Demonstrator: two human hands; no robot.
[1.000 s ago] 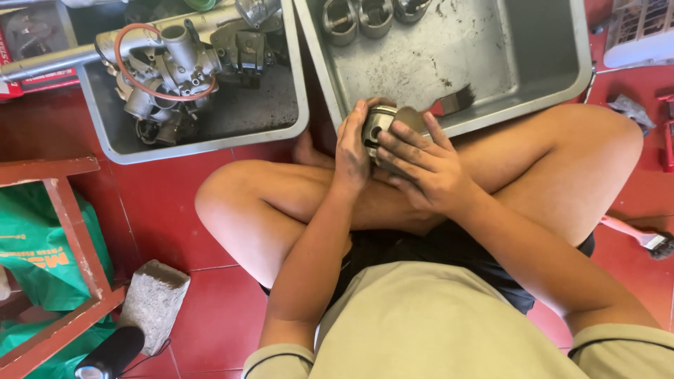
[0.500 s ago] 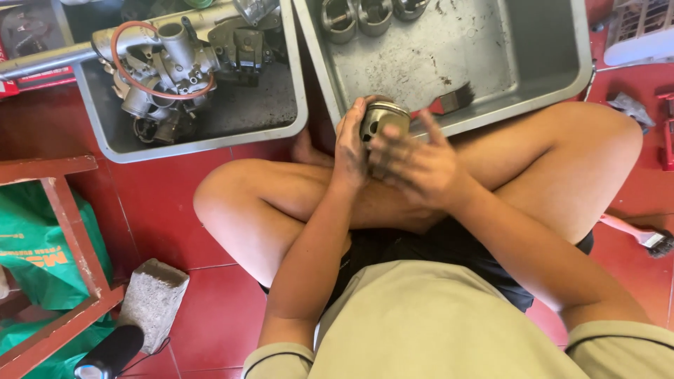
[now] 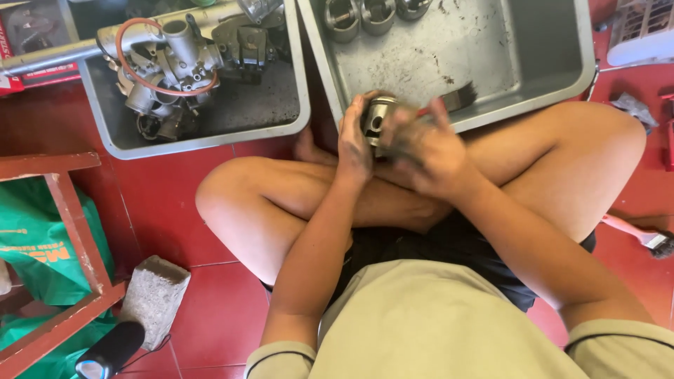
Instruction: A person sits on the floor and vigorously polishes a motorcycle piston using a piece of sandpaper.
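Metal piston (image 3: 378, 121): short grey cylinder, dull and grimy, round pin hole in side wall facing camera. Lies on its side, crown end toward left hand (image 3: 353, 144), which cups it from left. Right hand (image 3: 425, 147) covers its right part, fingers blurred over it. Held between both hands.

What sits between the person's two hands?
A small metal piston, gripped by the left hand and covered partly by the blurred right hand, as the head view shows.
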